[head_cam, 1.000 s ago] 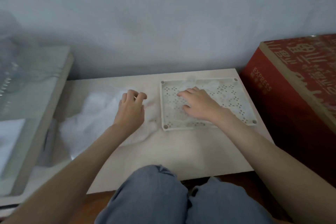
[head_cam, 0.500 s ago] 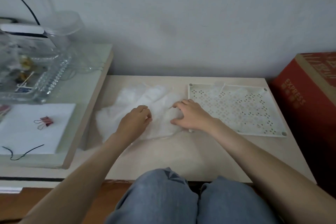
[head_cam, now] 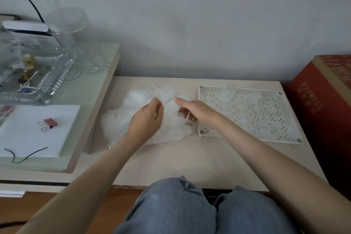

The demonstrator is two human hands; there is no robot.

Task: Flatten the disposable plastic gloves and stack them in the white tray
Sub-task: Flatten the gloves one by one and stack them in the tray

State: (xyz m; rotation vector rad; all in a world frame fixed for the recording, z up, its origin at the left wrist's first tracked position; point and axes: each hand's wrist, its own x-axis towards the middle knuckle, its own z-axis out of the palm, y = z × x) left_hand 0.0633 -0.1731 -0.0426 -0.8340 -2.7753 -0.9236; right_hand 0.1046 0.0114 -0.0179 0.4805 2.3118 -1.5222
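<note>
A heap of crumpled clear plastic gloves (head_cam: 131, 112) lies on the low beige table (head_cam: 171, 161), left of the white perforated tray (head_cam: 275, 133). Thin flattened gloves (head_cam: 245, 97) lie in the tray, mostly toward its far side. My left hand (head_cam: 147, 118) hovers over the heap with curled fingers and pinches a glove between thumb and fingertips. My right hand (head_cam: 195, 110) is just right of it, near the tray's left edge. Its index finger points left and its other fingers curl under, gripping the same clear film. How the film hangs between the hands is hard to see.
A red cardboard box (head_cam: 321, 104) stands against the table's right side. On the left is a higher glass-topped shelf (head_cam: 91, 104) with a glass dish (head_cam: 47, 83), a clear jar (head_cam: 68, 24), and white paper with a pink binder clip (head_cam: 48, 122). My knees (head_cam: 180, 207) are at the front edge.
My right hand left the tray and moved left to the glove heap. Both hands then rose off the heap, pinching film between them. The view also swung left.
</note>
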